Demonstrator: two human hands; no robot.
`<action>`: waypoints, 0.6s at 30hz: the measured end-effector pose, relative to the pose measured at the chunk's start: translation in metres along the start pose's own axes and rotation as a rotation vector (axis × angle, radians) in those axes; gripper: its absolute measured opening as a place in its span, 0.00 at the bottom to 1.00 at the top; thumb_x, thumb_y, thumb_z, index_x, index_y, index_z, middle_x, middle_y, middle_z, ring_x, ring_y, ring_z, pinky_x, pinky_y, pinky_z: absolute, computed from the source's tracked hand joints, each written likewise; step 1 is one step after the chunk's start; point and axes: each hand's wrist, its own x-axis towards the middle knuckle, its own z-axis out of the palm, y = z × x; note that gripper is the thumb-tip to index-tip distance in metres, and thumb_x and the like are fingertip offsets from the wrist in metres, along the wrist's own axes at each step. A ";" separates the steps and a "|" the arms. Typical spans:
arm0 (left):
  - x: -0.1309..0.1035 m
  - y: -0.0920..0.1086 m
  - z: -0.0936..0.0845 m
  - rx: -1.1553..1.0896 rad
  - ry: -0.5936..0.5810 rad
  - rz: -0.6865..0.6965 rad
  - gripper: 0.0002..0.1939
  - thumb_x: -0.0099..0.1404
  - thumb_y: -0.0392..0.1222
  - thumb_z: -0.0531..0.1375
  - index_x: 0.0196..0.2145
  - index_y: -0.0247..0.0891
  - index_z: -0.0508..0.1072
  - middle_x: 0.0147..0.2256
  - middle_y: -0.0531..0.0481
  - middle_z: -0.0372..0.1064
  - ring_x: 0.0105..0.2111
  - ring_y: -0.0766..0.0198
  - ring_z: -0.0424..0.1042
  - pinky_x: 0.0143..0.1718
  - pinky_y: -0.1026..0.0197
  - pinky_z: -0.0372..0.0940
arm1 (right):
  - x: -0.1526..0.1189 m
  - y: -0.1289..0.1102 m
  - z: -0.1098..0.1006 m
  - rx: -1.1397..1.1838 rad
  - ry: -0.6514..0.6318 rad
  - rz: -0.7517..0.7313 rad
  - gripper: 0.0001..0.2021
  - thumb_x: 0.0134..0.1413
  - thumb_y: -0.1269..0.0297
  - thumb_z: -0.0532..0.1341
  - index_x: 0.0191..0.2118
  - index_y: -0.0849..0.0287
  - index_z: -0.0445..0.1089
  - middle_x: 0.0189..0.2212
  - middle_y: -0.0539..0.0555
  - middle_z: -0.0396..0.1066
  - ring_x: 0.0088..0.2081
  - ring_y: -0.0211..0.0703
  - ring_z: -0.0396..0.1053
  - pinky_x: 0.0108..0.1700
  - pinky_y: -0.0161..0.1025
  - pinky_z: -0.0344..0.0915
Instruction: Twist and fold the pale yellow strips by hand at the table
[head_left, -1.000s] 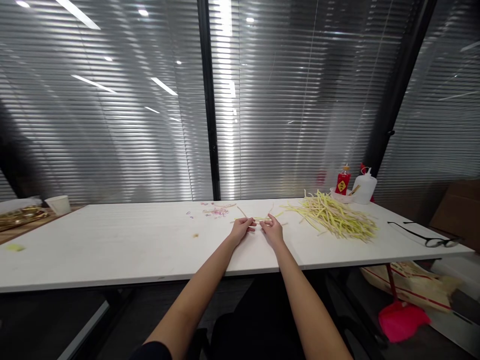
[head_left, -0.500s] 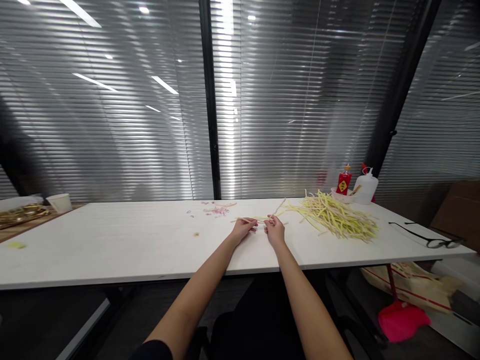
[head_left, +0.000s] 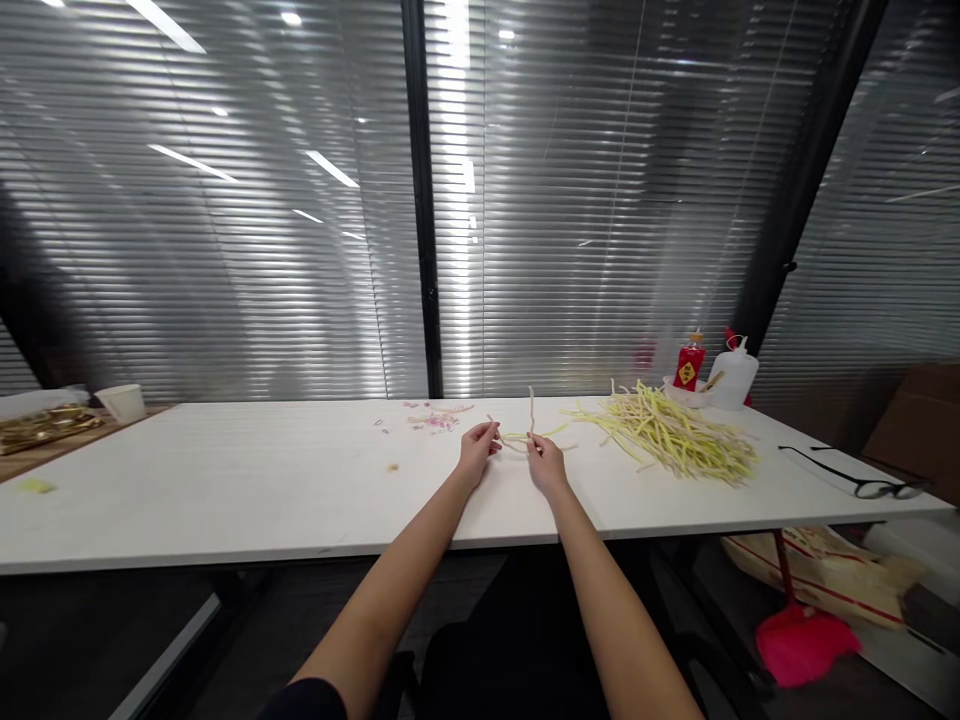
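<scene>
My left hand (head_left: 477, 450) is closed in a pinch on thin strips that look like pipe cleaners, a short pale end poking up past the fingers. To its right, my right hand (head_left: 546, 462) pinches a pale pipe cleaner (head_left: 532, 408), one end of which stands upright above the fingertips. Between both hands run crossing lengths, one of them a yellow pipe cleaner (head_left: 555, 431) reaching out to the right. How the strands join is too small to tell. A large heap of yellow and pale pipe cleaners (head_left: 667, 435) lies right of my right hand.
Small pinkish loops and bits (head_left: 435, 420) lie behind my left hand on the white table (head_left: 225, 480). A red bottle (head_left: 688, 362), a white squeeze bottle (head_left: 733, 375) and a shallow bowl stand at the back right. Glasses (head_left: 870, 487) lie far right; a paper cup (head_left: 122, 403) stands left.
My left hand has shifted left and up, widening the gap between the hands. The pale end above my right hand has swung from leaning right to upright.
</scene>
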 end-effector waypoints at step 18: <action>0.006 -0.004 -0.005 -0.013 0.186 0.014 0.17 0.53 0.42 0.60 0.40 0.37 0.64 0.27 0.54 0.63 0.20 0.70 0.68 0.27 0.63 0.64 | -0.002 0.002 0.001 -0.044 -0.107 -0.048 0.18 0.55 0.61 0.54 0.50 0.56 0.70 0.46 0.57 0.70 0.48 0.48 0.66 0.51 0.43 0.60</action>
